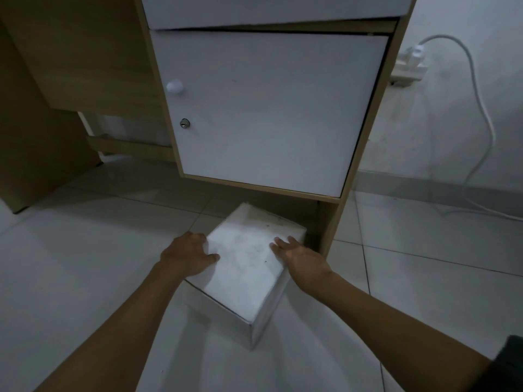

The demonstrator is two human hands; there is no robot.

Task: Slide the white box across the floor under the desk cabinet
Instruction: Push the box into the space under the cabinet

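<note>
A white box [243,267] stands on the tiled floor, turned at an angle, its far corner reaching into the low gap beneath the desk cabinet [263,108]. My left hand [189,254] grips the box's left top edge, thumb lying on the lid. My right hand [298,257] presses flat against the right top edge, fingers stretched forward. The cabinet has a white door with a round knob and a keyhole, framed in light wood.
The cabinet's wooden side panel [329,224] stands close to the right of the box. A white cable [481,108] hangs from a wall plug and runs along the floor at right. A wooden desk leg panel [34,154] is at far left.
</note>
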